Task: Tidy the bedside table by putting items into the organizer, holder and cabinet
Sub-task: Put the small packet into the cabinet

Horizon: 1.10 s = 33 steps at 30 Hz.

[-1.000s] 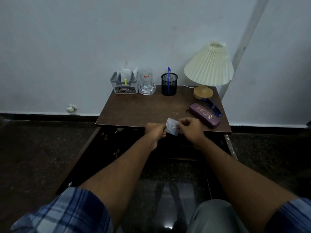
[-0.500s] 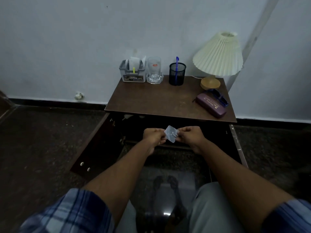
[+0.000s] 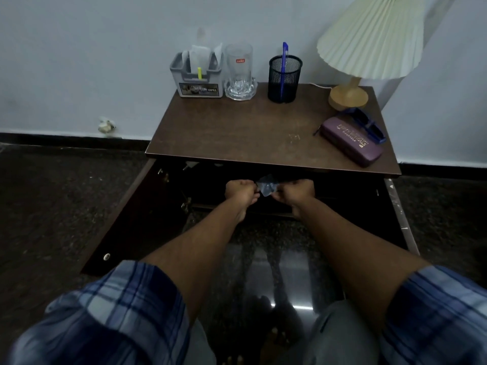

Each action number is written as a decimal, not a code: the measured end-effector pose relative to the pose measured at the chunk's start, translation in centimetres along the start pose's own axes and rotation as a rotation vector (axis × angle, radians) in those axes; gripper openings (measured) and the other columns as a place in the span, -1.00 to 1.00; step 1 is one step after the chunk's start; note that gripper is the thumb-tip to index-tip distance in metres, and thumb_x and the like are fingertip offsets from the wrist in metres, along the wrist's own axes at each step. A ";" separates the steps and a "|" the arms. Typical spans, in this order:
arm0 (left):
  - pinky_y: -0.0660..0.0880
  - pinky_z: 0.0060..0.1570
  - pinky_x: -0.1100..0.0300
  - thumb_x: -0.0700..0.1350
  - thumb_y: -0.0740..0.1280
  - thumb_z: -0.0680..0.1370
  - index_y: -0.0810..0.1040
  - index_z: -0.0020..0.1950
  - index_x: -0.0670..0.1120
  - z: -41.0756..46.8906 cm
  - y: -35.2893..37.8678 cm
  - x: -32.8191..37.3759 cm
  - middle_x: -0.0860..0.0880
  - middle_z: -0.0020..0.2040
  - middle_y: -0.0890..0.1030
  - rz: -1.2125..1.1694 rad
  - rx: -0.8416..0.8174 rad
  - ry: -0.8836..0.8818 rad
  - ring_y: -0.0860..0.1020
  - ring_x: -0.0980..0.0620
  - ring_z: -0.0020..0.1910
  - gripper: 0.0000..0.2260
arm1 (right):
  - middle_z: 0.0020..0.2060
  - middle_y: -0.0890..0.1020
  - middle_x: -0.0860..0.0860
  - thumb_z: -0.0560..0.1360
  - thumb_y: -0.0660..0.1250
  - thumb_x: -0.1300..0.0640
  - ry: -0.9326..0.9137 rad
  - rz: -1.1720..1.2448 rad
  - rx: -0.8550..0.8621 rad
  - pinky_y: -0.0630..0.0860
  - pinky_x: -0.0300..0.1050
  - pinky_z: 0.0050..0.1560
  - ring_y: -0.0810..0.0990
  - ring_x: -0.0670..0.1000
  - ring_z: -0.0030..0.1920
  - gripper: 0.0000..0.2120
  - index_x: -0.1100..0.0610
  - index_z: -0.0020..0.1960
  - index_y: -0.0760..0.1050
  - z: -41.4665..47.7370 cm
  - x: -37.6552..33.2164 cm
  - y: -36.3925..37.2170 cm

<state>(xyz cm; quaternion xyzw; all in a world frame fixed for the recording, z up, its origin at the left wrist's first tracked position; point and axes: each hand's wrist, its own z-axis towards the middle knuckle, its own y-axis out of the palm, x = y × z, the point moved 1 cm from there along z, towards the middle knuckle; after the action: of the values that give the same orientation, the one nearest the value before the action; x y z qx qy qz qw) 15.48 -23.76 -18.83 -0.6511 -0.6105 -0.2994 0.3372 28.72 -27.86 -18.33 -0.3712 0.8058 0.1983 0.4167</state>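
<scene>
Just below the front edge of the bedside table [image 3: 263, 133], at the mouth of the open cabinet [image 3: 347, 191], a small clear packet [image 3: 266, 186] is stretched between two hands. The left hand [image 3: 241, 192] pinches its left edge and the right hand [image 3: 296, 192] pinches its right.

Brown tabletop [image 3: 237, 133], grey organizer [image 3: 196, 80] seen beyond the left hand [image 3: 241, 192], black mesh pen holder [image 3: 292, 77], cream pleated lampshade [image 3: 374, 38], purple glasses case [image 3: 350, 142] beyond the right hand [image 3: 297, 192], clear packet [image 3: 266, 187], blue plaid sleeves [image 3: 118, 306].
</scene>
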 end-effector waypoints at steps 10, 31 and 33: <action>0.63 0.00 0.03 -0.25 0.23 0.60 0.58 0.15 -0.17 5.7 2.9 0.8 -0.08 -0.05 0.61 0.173 -0.017 -0.044 0.60 -0.04 -0.12 -0.81 | 0.37 0.51 0.20 0.64 0.26 0.27 0.180 -0.084 -0.006 0.50 0.12 0.33 0.53 0.24 0.33 -0.62 0.29 0.44 0.37 7.2 0.8 2.6; 0.61 0.17 -0.12 -0.18 0.33 0.57 0.56 0.23 -0.23 1.8 1.7 0.0 -0.20 0.08 0.66 0.158 0.086 0.038 0.65 -0.21 0.10 -0.75 | 0.03 0.67 0.21 0.56 0.36 0.28 0.042 -0.265 -0.163 0.62 0.01 0.04 0.64 0.09 -0.10 -0.77 0.31 0.20 0.58 3.2 0.0 1.6; 0.61 0.17 -0.14 -0.19 0.34 0.57 0.59 0.02 -0.12 0.6 1.7 0.1 -0.19 0.02 0.67 0.142 0.062 0.043 0.66 -0.21 0.10 -0.93 | -0.17 0.64 0.14 0.55 0.40 0.26 0.036 -0.264 -0.218 0.60 -0.10 -0.14 0.59 0.01 -0.26 -0.85 0.27 0.11 0.60 1.7 -0.4 1.2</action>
<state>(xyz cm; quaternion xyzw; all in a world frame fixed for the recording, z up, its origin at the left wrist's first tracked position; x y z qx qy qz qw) 17.17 -23.24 -19.23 -0.6754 -0.5644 -0.2697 0.3906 28.92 -25.84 -18.97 -0.5203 0.7311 0.2211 0.3819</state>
